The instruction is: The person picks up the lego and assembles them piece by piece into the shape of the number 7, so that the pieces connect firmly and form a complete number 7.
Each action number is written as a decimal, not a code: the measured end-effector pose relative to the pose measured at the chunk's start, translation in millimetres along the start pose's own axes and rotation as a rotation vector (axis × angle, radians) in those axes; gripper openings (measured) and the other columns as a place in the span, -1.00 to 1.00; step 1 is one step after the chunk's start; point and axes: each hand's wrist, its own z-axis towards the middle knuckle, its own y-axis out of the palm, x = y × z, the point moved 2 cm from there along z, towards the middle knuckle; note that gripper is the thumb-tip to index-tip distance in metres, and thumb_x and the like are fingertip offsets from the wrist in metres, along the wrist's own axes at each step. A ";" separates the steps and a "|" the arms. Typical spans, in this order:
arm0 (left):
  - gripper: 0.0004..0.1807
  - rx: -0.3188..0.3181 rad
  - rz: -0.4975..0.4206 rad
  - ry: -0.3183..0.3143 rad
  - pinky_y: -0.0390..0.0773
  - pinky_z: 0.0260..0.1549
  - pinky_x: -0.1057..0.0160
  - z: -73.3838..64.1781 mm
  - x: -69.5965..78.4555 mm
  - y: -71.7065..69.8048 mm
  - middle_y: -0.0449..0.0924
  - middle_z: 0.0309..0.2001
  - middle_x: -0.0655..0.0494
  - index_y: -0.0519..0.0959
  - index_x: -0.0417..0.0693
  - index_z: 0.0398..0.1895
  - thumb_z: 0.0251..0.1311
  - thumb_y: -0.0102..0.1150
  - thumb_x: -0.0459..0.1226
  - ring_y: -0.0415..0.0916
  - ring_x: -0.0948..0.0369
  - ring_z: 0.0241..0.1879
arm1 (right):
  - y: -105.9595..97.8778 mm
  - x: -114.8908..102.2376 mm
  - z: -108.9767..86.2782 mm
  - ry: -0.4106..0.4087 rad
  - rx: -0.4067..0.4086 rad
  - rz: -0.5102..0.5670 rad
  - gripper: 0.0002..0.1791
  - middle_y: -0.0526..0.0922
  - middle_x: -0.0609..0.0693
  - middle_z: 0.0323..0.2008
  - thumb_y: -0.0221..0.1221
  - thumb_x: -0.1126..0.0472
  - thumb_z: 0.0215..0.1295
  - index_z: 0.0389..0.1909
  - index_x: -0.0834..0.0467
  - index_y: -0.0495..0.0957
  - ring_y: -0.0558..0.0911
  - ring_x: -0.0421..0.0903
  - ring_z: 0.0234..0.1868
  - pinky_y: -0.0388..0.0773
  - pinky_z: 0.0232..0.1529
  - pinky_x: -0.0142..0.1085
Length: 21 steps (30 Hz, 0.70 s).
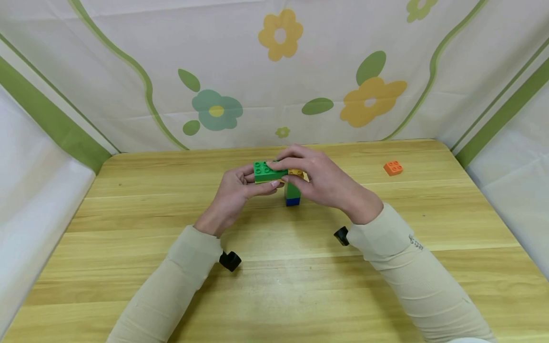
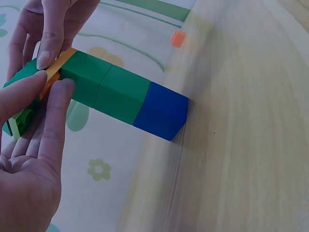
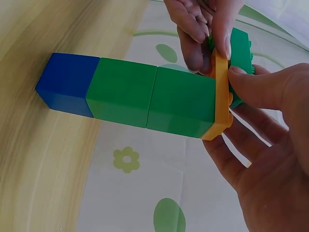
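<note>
A tower of toy building bricks stands on the table, with a blue brick (image 2: 161,111) at its foot and two green bricks (image 3: 152,96) stacked above. Across its top lies a flat yellow-orange plate (image 3: 221,89), jutting out to the left. On that plate sits another green brick (image 1: 268,172) with round studs. My left hand (image 1: 233,190) pinches the jutting plate from the left, thumb along the near side, other fingers partly hidden behind. From the right, my right hand (image 1: 323,178) grips the top green brick, thumb on its near side and fingers over its studs.
An orange brick (image 1: 393,167) with studs lies at the back right of the wooden table (image 1: 279,295). Behind the table hangs a white cloth (image 1: 240,57) with a flower print. Dark wrist devices (image 1: 230,261) show below both sleeves.
</note>
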 end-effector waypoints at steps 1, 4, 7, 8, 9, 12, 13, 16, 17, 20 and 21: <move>-0.55 0.001 -0.001 0.000 0.69 0.29 0.10 -0.2 0.2 0.1 0.82 0.13 -0.03 0.67 -0.11 0.26 0.32 0.49 -0.33 0.68 -0.26 0.24 | 0.0 -0.1 -0.1 -0.002 0.001 0.000 -0.53 0.70 0.10 0.18 0.38 0.47 0.36 0.26 0.14 0.72 0.73 0.06 0.14 0.76 0.09 -0.03; -0.56 0.002 0.001 0.000 0.66 0.32 0.09 -0.9 0.8 0.5 0.82 0.13 -0.03 0.67 -0.10 0.25 0.32 0.49 -0.32 0.68 -0.26 0.25 | 0.2 0.0 -0.3 -0.005 0.001 0.003 -0.53 0.69 0.11 0.19 0.37 0.47 0.37 0.27 0.15 0.72 0.73 0.07 0.14 0.77 0.09 -0.02; -0.56 0.003 -0.001 -0.003 0.64 0.35 0.06 -0.9 0.9 0.8 0.82 0.12 -0.02 0.67 -0.11 0.25 0.32 0.49 -0.32 0.68 -0.26 0.25 | 0.3 0.0 -0.5 -0.004 0.003 0.010 -0.53 0.69 0.12 0.19 0.37 0.48 0.37 0.27 0.15 0.72 0.73 0.07 0.14 0.77 0.09 -0.02; -0.56 0.004 0.000 -0.004 0.63 0.36 0.05 -1.0 1.1 0.9 0.82 0.12 -0.02 0.67 -0.10 0.25 0.32 0.49 -0.32 0.67 -0.27 0.25 | 0.6 0.5 -0.6 -0.004 0.003 0.013 -0.53 0.69 0.12 0.19 0.36 0.48 0.37 0.27 0.15 0.72 0.73 0.07 0.15 0.77 0.09 -0.02; -0.55 0.005 0.001 -0.005 0.63 0.36 0.05 -1.0 1.1 0.8 0.82 0.12 -0.02 0.67 -0.10 0.26 0.32 0.50 -0.31 0.68 -0.26 0.25 | 0.7 0.6 -0.7 -0.002 0.004 0.015 -0.53 0.69 0.12 0.19 0.36 0.48 0.37 0.27 0.15 0.72 0.73 0.07 0.15 0.77 0.09 -0.02; -0.55 0.000 0.003 -0.006 0.63 0.36 0.05 -1.7 2.0 0.9 0.82 0.12 -0.02 0.66 -0.10 0.26 0.32 0.50 -0.29 0.70 -0.22 0.23 | 1.5 1.4 -0.7 0.005 0.003 0.021 -0.53 0.69 0.11 0.20 0.36 0.48 0.38 0.27 0.15 0.72 0.73 0.07 0.15 0.77 0.10 -0.01; -0.55 -0.006 0.001 -0.004 0.63 0.36 0.05 -2.2 2.6 0.9 0.82 0.13 -0.03 0.66 -0.10 0.27 0.33 0.48 -0.29 0.71 -0.20 0.22 | 1.8 1.8 -0.8 0.009 0.002 0.023 -0.53 0.69 0.11 0.20 0.36 0.48 0.38 0.27 0.15 0.71 0.73 0.06 0.16 0.77 0.10 -0.01; -0.56 -0.032 -0.033 0.006 0.65 0.34 0.01 -3.0 4.1 0.9 0.78 0.18 -0.10 0.63 -0.14 0.29 0.40 0.42 -0.27 0.78 -0.08 0.16 | 2.1 1.6 -1.0 0.019 0.003 0.027 -0.53 0.69 0.09 0.20 0.36 0.47 0.38 0.27 0.14 0.71 0.72 0.05 0.16 0.76 0.11 -0.05; -0.57 -0.043 -0.048 0.010 0.66 0.33 0.01 -3.1 4.6 0.8 0.76 0.21 -0.12 0.62 -0.16 0.30 0.43 0.38 -0.25 0.79 -0.04 0.14 | 2.0 1.6 -1.2 0.021 0.006 0.027 -0.54 0.69 0.09 0.20 0.37 0.46 0.38 0.27 0.14 0.72 0.72 0.04 0.16 0.76 0.11 -0.06; -0.57 -0.069 -0.092 0.027 0.69 0.27 0.01 -2.8 5.7 1.1 0.69 0.27 -0.17 0.59 -0.25 0.33 0.52 0.27 -0.22 0.82 0.06 0.08 | 2.1 1.6 -1.9 0.020 0.018 0.024 -0.53 0.71 0.08 0.19 0.38 0.46 0.36 0.26 0.13 0.72 0.73 0.03 0.15 0.75 0.10 -0.09; -0.56 -0.075 -0.101 0.031 0.70 0.26 0.02 -2.7 5.9 1.2 0.68 0.29 -0.17 0.58 -0.28 0.34 0.55 0.22 -0.20 0.83 0.09 0.06 | 2.4 2.4 -2.1 0.019 0.023 0.021 -0.54 0.71 0.08 0.19 0.38 0.47 0.36 0.25 0.13 0.73 0.73 0.04 0.15 0.74 0.10 -0.10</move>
